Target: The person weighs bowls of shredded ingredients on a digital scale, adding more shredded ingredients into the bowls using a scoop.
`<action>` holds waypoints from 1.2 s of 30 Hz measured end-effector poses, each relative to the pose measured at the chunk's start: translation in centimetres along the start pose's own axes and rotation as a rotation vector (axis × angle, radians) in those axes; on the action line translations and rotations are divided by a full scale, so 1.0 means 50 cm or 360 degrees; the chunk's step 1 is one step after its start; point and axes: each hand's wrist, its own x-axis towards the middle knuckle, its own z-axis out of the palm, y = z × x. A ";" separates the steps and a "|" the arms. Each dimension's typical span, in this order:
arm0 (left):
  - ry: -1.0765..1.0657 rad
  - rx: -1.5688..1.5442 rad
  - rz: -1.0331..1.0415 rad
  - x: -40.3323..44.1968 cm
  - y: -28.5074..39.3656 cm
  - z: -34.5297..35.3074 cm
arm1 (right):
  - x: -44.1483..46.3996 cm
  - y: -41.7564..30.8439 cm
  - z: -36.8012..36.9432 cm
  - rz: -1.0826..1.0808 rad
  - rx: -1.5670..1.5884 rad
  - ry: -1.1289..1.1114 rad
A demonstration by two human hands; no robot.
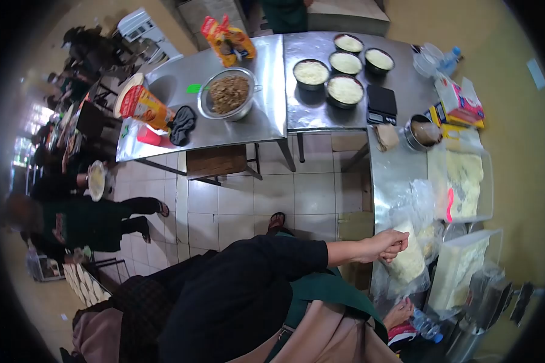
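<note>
My left hand (386, 245) is closed above a clear plastic bag of pale, crumbly food (407, 266) on the metal table's right side; what its fingers hold, if anything, is too small to name. Lower down, my right hand (399, 312) is partly visible at the bag's near edge, its fingers bent together beside a clear water bottle (426, 325). What lies between those fingers cannot be made out. Right of the bag, one clear container (466, 184) holds pale food and a pink-handled tool (450, 204); another white block-like container (460, 272) is nearer.
Several black bowls of white food (345, 91) stand at the back beside a black scale (382, 104). A metal bowl of brown pieces (229, 94) and orange packets (227, 41) are farther left. A wooden stool (217, 162) is below. A person in green (82, 224) stands left.
</note>
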 end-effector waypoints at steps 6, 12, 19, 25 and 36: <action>0.0177 0.0165 0.0229 -0.066 0.067 -0.035 | 0.031 -0.170 -0.100 -0.0376 0.0379 0.0421; 0.0188 0.0714 0.0518 -0.080 0.067 -0.022 | -0.068 -0.585 -0.208 -0.0613 0.1592 -0.0375; 0.0455 0.0856 0.0775 -0.193 0.121 0.004 | -0.089 -0.770 -0.161 -0.0682 0.2771 -0.1421; 0.0331 0.2268 0.1582 -0.296 0.164 -0.078 | -0.113 -0.873 -0.149 -0.0533 0.3559 -0.2414; 0.1420 0.1684 0.1519 -0.526 0.277 -0.314 | -0.299 -1.030 -0.318 -0.0641 0.2772 -0.2167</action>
